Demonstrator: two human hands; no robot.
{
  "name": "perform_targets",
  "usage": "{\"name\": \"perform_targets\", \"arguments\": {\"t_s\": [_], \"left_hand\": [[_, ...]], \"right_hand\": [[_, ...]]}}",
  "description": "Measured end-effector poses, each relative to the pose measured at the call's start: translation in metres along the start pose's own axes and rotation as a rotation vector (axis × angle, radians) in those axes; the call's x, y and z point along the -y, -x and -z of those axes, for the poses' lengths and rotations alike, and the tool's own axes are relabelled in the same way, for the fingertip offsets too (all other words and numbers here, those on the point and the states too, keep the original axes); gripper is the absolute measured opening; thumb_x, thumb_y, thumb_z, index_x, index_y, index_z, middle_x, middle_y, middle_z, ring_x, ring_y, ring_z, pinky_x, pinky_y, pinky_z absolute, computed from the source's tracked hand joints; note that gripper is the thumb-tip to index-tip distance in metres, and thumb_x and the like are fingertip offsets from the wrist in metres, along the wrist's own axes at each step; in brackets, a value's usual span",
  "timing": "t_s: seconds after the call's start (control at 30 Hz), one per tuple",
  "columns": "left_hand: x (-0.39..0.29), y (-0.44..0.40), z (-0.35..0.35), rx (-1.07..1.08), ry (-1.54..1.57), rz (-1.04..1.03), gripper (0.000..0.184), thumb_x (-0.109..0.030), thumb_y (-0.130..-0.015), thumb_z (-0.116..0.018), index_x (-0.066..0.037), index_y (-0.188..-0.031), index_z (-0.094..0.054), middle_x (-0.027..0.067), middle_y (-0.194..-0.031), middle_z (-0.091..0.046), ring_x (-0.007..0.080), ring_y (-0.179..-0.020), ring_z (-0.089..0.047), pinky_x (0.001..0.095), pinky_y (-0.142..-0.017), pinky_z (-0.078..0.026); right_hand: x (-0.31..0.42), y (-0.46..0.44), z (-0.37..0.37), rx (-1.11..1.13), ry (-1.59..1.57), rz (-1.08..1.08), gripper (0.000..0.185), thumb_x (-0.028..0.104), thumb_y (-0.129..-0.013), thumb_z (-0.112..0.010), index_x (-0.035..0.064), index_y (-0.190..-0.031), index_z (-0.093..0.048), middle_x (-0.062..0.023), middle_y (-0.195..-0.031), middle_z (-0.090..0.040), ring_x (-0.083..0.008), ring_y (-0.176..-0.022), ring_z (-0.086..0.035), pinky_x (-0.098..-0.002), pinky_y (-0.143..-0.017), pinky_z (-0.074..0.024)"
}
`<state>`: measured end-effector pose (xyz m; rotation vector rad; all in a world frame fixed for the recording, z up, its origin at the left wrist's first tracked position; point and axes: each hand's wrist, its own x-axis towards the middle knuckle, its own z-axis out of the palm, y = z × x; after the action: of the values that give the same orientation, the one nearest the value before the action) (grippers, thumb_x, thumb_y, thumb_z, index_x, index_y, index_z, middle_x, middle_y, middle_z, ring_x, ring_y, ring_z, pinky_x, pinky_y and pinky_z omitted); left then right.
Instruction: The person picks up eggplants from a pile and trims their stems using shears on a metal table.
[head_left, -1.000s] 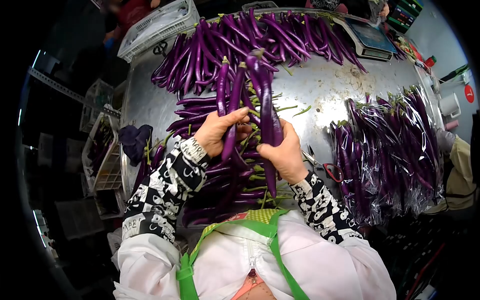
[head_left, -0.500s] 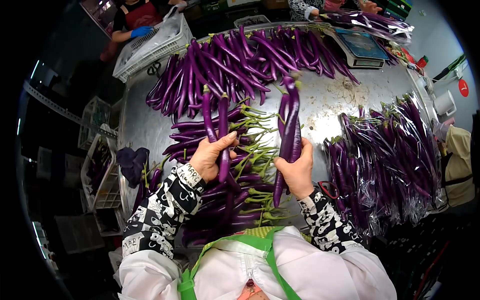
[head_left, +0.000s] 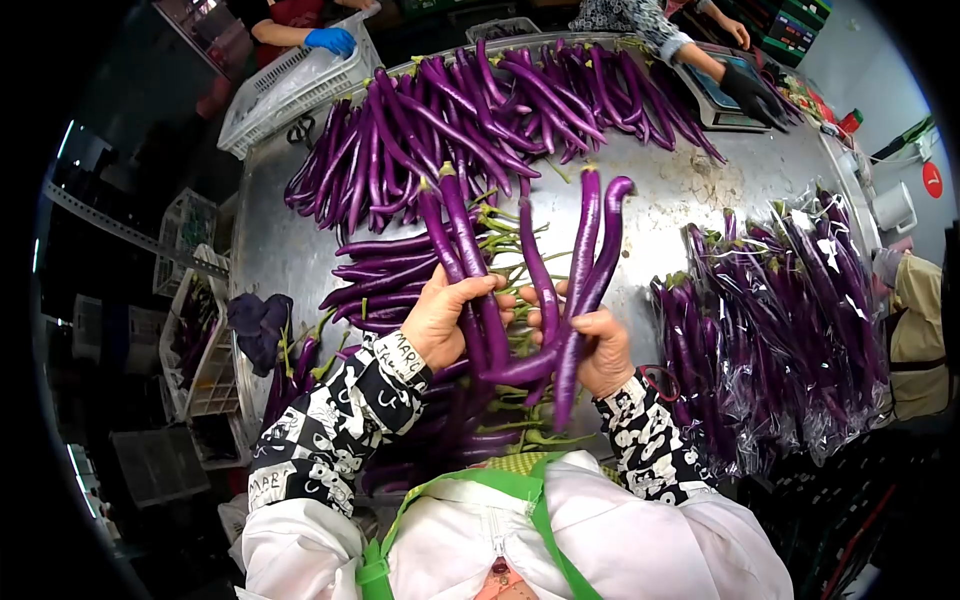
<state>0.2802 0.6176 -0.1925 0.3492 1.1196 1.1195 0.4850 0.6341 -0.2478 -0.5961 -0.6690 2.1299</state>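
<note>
Long purple eggplants are held upright in both hands over the metal table (head_left: 680, 190). My left hand (head_left: 440, 325) is wrapped round two of them (head_left: 462, 240), stems up. Several more (head_left: 585, 245) are in my right hand (head_left: 600, 350), one with a hooked upper end. The two bunches touch near their lower ends, where one curved eggplant crosses between them. Below my hands lie rows of eggplants (head_left: 385, 272) with green stems pointing right, partly hidden by my hands. A large pile (head_left: 450, 120) spreads along the far side.
Plastic-bagged eggplants (head_left: 780, 320) lie at the right, beside red-handled scissors (head_left: 660, 382). A scale (head_left: 715, 105) stands far right, under a co-worker's black-gloved hand (head_left: 750, 95). Another person's blue-gloved hand (head_left: 332, 41) is over a white crate (head_left: 300, 95). Dark cloth (head_left: 260, 325) lies left.
My hands have come closer together, and the eggplants in my right hand have fanned apart. At the far right, the co-worker's bagged bunch has left the scale area and a black-gloved hand has come in.
</note>
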Motion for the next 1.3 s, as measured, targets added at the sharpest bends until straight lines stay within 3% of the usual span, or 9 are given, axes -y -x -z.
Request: {"name": "perform_targets", "arguments": {"t_s": [0.13, 0.23, 0.53, 0.63, 0.7, 0.87, 1.0, 1.17, 1.3], "left_hand": [[0.003, -0.004, -0.005, 0.167, 0.083, 0.075, 0.026, -0.009, -0.091, -0.063, -0.006, -0.114, -0.052, 0.0099, -0.105, -0.063, 0.0251, -0.097, -0.064, 0.0473, -0.086, -0.055], [0.012, -0.009, -0.024, 0.176, 0.044, 0.028, 0.028, -0.021, -0.095, -0.059, -0.015, -0.121, -0.05, 0.0014, -0.111, -0.061, 0.0152, -0.103, -0.059, 0.0369, -0.093, -0.047], [-0.027, -0.03, -0.065, 0.41, -0.065, -0.175, 0.044, -0.025, -0.094, -0.057, -0.005, -0.131, -0.044, 0.0057, -0.121, -0.055, 0.0164, -0.115, -0.052, 0.0358, -0.101, -0.04], [-0.06, -0.058, -0.065, 0.513, -0.11, -0.386, 0.075, -0.03, -0.086, -0.068, 0.004, -0.142, -0.031, 0.0165, -0.138, -0.047, 0.0249, -0.128, -0.044, 0.0401, -0.111, -0.031], [-0.079, -0.055, -0.059, 0.183, -0.231, -0.525, 0.086, -0.033, -0.085, -0.07, 0.006, -0.145, -0.023, 0.023, -0.147, -0.035, 0.0318, -0.136, -0.036, 0.0424, -0.116, -0.026], [-0.095, -0.041, 0.018, 0.059, -0.529, -0.567, 0.045, -0.02, -0.093, -0.062, 0.004, -0.129, -0.049, 0.016, -0.125, -0.059, 0.0245, -0.12, -0.056, 0.0365, -0.105, -0.043], [-0.067, -0.015, 0.089, -0.109, -0.764, -0.353, 0.037, -0.014, -0.091, -0.064, 0.002, -0.123, -0.054, 0.0135, -0.117, -0.064, 0.0201, -0.11, -0.06, 0.033, -0.098, -0.047], [-0.027, 0.032, 0.166, -0.165, -1.53, -0.406, 0.049, -0.009, -0.083, -0.068, 0.0, -0.129, -0.051, 0.017, -0.121, -0.06, 0.0277, -0.112, -0.058, 0.0353, -0.099, -0.044], [-0.012, 0.027, 0.207, -0.17, -1.584, -0.493, 0.068, -0.012, -0.079, -0.073, 0.002, -0.137, -0.041, 0.0208, -0.132, -0.051, 0.0324, -0.125, -0.049, 0.0364, -0.106, -0.039]], "right_hand": [[0.004, -0.002, -0.006, 0.068, 0.33, 0.073, 0.053, 0.022, -0.076, -0.066, -0.0004, -0.122, -0.053, -0.0141, -0.098, -0.067, -0.0196, -0.078, -0.067, -0.0322, -0.077, -0.0575], [0.003, -0.006, -0.025, 0.197, 0.518, 0.233, 0.09, 0.027, -0.071, -0.082, -0.0003, -0.142, -0.032, -0.0147, -0.135, -0.048, -0.0232, -0.129, -0.042, -0.0377, -0.109, -0.0349], [0.049, -0.058, -0.02, 0.104, 0.571, 0.254, 0.075, 0.004, -0.064, -0.085, 0.0016, -0.128, -0.045, -0.0087, -0.111, -0.059, -0.0189, -0.103, -0.057, -0.0312, -0.087, -0.0509], [0.095, -0.08, -0.051, -0.101, 0.737, 0.279, 0.042, 0.007, -0.075, -0.077, 0.0, -0.112, -0.06, -0.0081, -0.096, -0.066, -0.0174, -0.087, -0.062, -0.0305, -0.077, -0.0519], [0.114, -0.119, -0.06, -0.002, 0.581, 0.451, 0.036, -0.003, -0.075, -0.071, -0.0003, -0.11, -0.061, -0.0055, -0.088, -0.068, -0.0153, -0.076, -0.065, -0.0286, -0.069, -0.0548], [0.172, -0.247, -0.025, 0.083, 0.592, 0.295, 0.033, -0.009, -0.07, -0.066, 0.0002, -0.101, -0.062, -0.0097, -0.086, -0.068, -0.0206, -0.072, -0.067, -0.0341, -0.072, -0.0575], [0.212, -0.329, 0.023, -0.124, 0.867, 0.336, 0.034, 0.012, -0.076, -0.076, -0.0026, -0.106, -0.066, -0.012, -0.092, -0.07, -0.0204, -0.073, -0.067, -0.0344, -0.071, -0.0558], [0.181, -0.264, 0.003, -0.174, 1.044, 0.402, 0.023, 0.015, -0.083, -0.072, -0.002, -0.098, -0.068, -0.0046, -0.081, -0.067, -0.0113, -0.067, -0.06, -0.0251, -0.06, -0.0481], [0.117, -0.164, 0.033, -0.163, 1.206, 0.456, 0.038, 0.006, -0.078, -0.075, -0.0031, -0.111, -0.06, -0.0066, -0.092, -0.065, -0.0147, -0.082, -0.061, -0.0271, -0.075, -0.0501]]}}
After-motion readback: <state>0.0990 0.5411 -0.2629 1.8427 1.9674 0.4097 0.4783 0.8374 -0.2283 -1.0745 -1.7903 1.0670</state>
